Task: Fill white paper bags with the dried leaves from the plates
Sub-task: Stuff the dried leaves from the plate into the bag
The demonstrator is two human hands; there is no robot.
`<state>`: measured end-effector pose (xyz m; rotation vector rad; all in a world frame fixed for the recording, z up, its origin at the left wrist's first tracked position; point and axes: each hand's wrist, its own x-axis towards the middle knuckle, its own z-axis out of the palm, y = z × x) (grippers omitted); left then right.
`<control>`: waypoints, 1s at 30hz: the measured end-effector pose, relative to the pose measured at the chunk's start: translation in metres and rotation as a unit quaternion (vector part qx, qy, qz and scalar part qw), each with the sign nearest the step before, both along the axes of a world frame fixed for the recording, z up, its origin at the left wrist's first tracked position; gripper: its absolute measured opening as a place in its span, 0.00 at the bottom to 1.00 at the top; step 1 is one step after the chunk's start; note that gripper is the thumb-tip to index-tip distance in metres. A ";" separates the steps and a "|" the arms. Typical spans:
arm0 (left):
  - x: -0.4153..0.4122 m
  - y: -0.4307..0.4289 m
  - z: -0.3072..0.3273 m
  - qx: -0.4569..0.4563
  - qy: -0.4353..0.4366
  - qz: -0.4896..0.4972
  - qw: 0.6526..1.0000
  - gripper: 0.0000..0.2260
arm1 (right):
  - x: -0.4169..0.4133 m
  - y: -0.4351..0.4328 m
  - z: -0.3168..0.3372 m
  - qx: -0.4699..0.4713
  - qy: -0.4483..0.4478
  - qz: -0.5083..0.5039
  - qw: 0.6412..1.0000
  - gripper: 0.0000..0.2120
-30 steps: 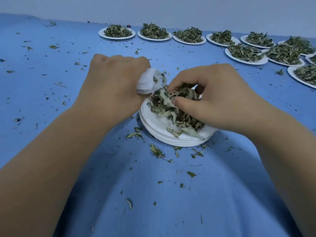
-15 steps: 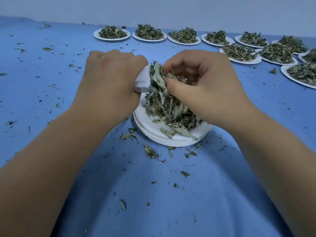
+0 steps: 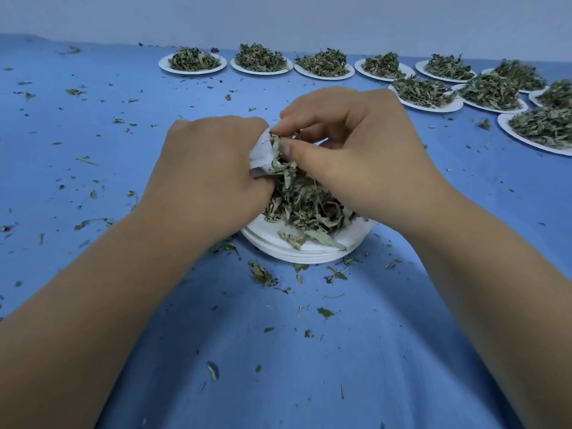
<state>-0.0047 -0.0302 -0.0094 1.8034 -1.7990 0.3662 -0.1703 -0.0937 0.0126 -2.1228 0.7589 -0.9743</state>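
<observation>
The cloth (image 3: 309, 366) over the table is a plain mid blue with no print, paler toward 12 o'clock and shaded darker toward 6 o'clock. The wall (image 3: 278, 17) at 12 o'clock is a flat pale grey. At the centre the paper bag (image 3: 261, 150) is plain white. Just toward 6 o'clock from it, the stack of plates (image 3: 309, 255) is also white, with thin grey shadow lines between its rims. The dried leaves (image 3: 306, 205) on it are dull olive green mixed with pale grey-green. The far plates (image 3: 164, 65) from 12 to 2 o'clock are white under the same olive and dark green. Dark green crumbs (image 3: 261, 274) speckle the blue cloth.
</observation>
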 end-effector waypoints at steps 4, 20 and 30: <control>-0.004 -0.002 0.002 0.005 -0.034 -0.004 0.999 0.13 | -0.001 -0.001 0.000 0.020 -0.013 -0.005 1.000 0.06; 0.002 -0.008 -0.001 0.018 0.009 0.012 1.000 0.04 | -0.005 0.004 -0.002 -0.086 0.086 0.019 0.992 0.11; -0.009 0.000 0.003 0.025 -0.028 -0.002 0.999 0.08 | -0.003 -0.004 -0.003 -0.004 0.026 -0.001 1.000 0.07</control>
